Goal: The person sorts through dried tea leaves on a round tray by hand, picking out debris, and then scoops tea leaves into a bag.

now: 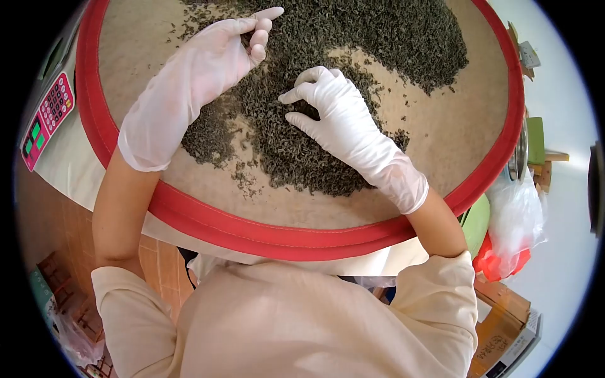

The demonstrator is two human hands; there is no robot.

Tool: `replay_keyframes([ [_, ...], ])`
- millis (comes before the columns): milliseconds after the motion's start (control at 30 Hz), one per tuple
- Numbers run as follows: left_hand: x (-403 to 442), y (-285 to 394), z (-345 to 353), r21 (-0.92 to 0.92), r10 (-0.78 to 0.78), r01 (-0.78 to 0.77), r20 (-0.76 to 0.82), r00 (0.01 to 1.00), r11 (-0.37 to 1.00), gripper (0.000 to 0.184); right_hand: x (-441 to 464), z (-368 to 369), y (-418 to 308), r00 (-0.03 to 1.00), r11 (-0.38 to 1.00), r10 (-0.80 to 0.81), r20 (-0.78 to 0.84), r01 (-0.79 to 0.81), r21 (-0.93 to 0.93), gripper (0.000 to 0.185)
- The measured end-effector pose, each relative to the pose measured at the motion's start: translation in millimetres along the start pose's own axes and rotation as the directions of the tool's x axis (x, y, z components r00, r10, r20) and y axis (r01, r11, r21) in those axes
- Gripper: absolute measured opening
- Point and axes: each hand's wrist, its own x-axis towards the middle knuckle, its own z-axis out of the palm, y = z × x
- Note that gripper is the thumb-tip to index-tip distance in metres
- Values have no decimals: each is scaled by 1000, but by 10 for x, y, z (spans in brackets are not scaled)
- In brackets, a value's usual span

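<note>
My one view looks out from my head, facing forward and steeply down, with my shirt (283,321) filling the bottom of the frame. It hangs close over the tray (441,142): the near rim curves across below the middle, and the far side runs out past the top edge. My left hand (220,57) and right hand (343,107) both fall in the upper half. The wide lens rounds the picture off in black.
</note>
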Motion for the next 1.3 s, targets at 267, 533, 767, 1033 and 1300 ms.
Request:
replay_keyframes([
  [267,-20,-33,110,34,46,-43,-70,996,998,33,-12,34,17,997,992,65,-30,-61,114,17],
  [533,-11,-17,6,-36,4,-2,59,998,999,44,19,-105,6,982,932,163,-99,-121,342,14],
  [767,-40,-97,178,67,-78,75,48,996,995,46,17,-287,84,911,712,413,-3,-321,624,19],
  [1033,-82,-291,318,24,-331,330,76,941,944,53,43,-482,-46,818,421,536,210,-475,773,17],
  [1300,-86,-354,366,3,-429,434,165,888,901,58,45,-436,-123,788,276,563,250,-464,841,23],
])
